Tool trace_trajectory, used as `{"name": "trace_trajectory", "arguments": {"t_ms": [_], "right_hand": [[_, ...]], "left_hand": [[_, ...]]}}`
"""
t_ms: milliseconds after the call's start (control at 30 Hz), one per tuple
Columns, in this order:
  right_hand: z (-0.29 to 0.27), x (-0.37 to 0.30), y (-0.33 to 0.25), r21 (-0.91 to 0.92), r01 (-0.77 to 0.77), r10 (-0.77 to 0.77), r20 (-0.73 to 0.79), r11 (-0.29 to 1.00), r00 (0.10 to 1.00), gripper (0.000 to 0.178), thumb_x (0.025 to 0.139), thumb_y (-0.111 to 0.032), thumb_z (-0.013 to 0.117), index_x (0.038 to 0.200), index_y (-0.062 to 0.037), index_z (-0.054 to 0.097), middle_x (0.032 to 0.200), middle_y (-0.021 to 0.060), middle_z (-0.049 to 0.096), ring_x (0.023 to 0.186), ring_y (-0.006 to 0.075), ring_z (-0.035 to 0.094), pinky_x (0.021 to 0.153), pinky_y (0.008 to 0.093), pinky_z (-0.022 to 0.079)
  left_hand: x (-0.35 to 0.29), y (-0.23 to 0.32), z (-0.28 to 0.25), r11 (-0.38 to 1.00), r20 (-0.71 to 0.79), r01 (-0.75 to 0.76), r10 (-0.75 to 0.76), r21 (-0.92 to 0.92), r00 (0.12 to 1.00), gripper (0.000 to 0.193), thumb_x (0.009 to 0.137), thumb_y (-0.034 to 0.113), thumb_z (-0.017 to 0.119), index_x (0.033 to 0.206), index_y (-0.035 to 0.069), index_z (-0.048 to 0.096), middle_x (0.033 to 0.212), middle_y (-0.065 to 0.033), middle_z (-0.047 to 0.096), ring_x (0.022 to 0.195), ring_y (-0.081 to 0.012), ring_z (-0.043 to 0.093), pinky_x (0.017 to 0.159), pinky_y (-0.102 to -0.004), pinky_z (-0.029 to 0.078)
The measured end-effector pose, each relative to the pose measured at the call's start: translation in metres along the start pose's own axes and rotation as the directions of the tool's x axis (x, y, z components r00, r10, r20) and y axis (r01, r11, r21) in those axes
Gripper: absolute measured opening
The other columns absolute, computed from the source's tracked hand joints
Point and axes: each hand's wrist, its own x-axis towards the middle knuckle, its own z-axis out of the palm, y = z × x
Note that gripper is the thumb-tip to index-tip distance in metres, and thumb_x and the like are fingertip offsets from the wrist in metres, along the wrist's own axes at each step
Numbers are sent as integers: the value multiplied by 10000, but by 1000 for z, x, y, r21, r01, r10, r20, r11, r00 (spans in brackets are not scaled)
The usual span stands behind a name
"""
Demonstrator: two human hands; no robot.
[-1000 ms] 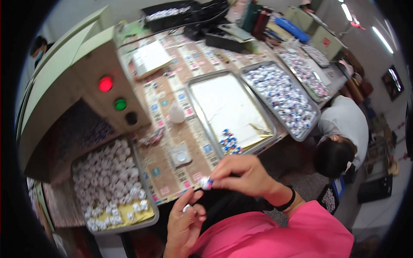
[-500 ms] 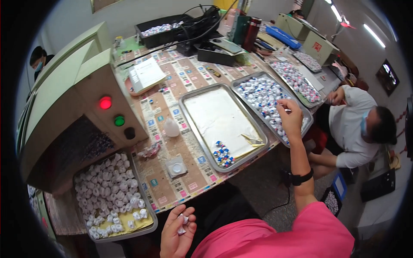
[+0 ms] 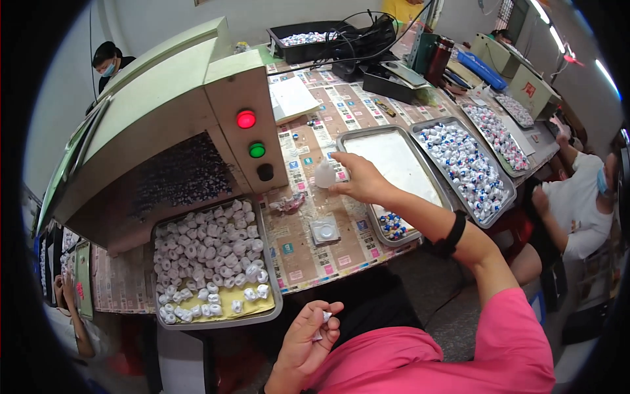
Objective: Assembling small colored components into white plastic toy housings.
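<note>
My left hand (image 3: 310, 338) is curled round small white pieces (image 3: 324, 317) in front of my body; their exact kind cannot be made out. Over the table my right hand (image 3: 364, 179) has its thumb and forefinger spread, the tips beside a small whitish squeeze bottle (image 3: 324, 175), and nothing shows in its grip. Beneath that forearm lies a metal tray (image 3: 350, 133) lined with a white sheet, a cluster of blue, white and red small parts (image 3: 392, 226) in its near corner. To the left, a tray (image 3: 277, 299) holds many white knobbly pieces (image 3: 210, 246).
A beige machine (image 3: 245, 85) with red and green lights stands at left. Another tray (image 3: 507, 205) of white and blue parts lies right of the lined one. A small square dish (image 3: 324, 230) sits near the table edge. Co-workers sit at right (image 3: 577, 203) and far left.
My right hand has moved left from the tray of white and blue parts to the squeeze bottle, its pinch now spread. My left hand stays curled. The view has turned left.
</note>
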Motion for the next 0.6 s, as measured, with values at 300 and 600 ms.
{"name": "trace_trajectory", "arguments": {"t_ms": [300, 600], "right_hand": [[6, 5, -9, 271, -103, 86, 74, 957, 994, 424, 782, -189, 682, 1169, -35, 603, 1072, 167, 654, 988, 244, 631, 856, 328, 479], [-43, -69, -56, 60, 135, -144, 199, 989, 969, 540, 787, -62, 639, 1309, -43, 501, 1021, 162, 545, 938, 307, 575, 862, 366, 448]], "left_hand": [[-17, 4, -17, 996, -5, -35, 35, -86, 999, 135, 977, 151, 518, 1069, 60, 554, 1178, -136, 594, 817, -140, 614, 728, -268, 546], [-15, 6, -20, 999, -51, -21, 19, -39, 999, 150, 967, 160, 541, 1076, 58, 550, 1148, -134, 595, 791, -135, 576, 698, -257, 503]]}}
